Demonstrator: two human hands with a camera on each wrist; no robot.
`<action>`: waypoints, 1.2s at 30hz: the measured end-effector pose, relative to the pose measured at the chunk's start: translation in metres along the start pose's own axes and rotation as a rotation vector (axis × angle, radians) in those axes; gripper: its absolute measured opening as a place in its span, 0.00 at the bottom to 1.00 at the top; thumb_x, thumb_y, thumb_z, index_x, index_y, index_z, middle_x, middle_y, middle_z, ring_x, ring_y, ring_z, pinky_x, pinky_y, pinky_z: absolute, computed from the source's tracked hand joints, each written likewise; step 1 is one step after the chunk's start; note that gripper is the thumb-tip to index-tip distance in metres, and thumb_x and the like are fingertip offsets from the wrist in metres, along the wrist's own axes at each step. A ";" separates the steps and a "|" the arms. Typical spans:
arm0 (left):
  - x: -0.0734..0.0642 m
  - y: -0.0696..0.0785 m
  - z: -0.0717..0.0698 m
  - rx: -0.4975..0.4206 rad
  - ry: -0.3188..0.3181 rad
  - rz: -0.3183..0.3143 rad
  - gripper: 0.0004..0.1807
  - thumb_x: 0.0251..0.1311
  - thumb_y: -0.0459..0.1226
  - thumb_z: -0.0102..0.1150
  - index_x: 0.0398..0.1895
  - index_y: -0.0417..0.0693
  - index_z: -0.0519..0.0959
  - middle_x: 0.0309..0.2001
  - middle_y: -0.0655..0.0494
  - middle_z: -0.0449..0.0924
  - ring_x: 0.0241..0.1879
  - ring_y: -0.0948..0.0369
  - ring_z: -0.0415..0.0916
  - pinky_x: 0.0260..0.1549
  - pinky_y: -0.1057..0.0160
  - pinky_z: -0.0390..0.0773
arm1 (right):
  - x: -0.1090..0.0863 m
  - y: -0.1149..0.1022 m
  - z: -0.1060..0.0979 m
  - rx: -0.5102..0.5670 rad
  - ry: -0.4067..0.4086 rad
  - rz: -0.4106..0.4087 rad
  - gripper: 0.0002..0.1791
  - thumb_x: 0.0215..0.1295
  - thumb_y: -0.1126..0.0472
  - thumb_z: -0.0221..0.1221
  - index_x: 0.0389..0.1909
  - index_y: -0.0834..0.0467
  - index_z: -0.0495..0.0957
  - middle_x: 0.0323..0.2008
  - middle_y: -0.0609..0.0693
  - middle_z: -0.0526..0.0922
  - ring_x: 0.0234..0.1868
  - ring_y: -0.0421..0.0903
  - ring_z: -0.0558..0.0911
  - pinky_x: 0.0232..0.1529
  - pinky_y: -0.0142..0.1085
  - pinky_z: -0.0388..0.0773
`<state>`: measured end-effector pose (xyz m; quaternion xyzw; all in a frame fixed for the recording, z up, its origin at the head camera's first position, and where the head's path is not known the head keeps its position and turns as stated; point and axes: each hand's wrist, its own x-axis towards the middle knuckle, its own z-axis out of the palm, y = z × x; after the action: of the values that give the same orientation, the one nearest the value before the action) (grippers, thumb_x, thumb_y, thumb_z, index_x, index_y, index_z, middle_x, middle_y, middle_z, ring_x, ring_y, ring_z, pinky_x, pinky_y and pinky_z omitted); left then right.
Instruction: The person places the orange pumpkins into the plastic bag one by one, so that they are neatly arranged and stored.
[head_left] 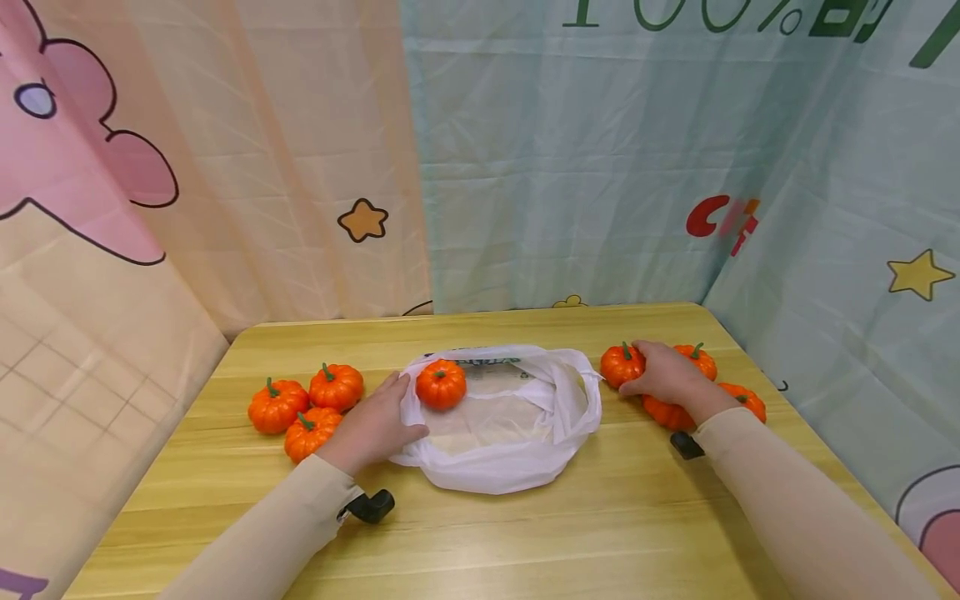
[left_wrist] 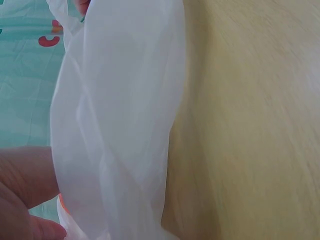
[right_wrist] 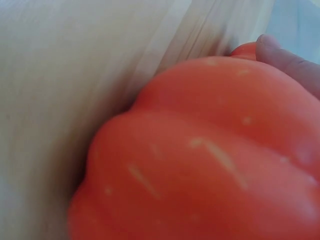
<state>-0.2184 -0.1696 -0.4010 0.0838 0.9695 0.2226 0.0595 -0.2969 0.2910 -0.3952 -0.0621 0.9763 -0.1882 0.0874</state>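
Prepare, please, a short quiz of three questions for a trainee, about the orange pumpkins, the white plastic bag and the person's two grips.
1. In the head view, how many round orange pumpkins with green stems lie left of the white plastic bag on the yellowish wood-grain table?
2. True or false: the bag's mouth is closed.
3. Complete: the person's ____ grip is at the bag's rim.

Key:
1. Three.
2. False; it is open, and one pumpkin shows inside.
3. Left: the bare left grip.
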 end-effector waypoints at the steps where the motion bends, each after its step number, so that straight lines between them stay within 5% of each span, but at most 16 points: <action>1: 0.000 0.000 0.000 0.001 0.000 0.000 0.52 0.63 0.50 0.72 0.82 0.36 0.57 0.83 0.34 0.51 0.75 0.34 0.65 0.71 0.35 0.70 | 0.000 0.000 0.000 0.001 0.000 0.002 0.57 0.61 0.46 0.74 0.78 0.73 0.55 0.72 0.75 0.68 0.65 0.70 0.73 0.71 0.67 0.69; 36: -0.003 0.003 0.000 -0.001 0.009 -0.003 0.53 0.62 0.49 0.73 0.82 0.36 0.57 0.83 0.35 0.52 0.73 0.33 0.68 0.70 0.36 0.71 | -0.003 -0.001 0.002 0.012 0.013 0.017 0.56 0.61 0.47 0.74 0.79 0.71 0.56 0.72 0.73 0.68 0.63 0.69 0.74 0.69 0.66 0.70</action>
<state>-0.2150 -0.1674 -0.3994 0.0813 0.9697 0.2235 0.0557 -0.2935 0.2900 -0.3968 -0.0521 0.9761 -0.1938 0.0830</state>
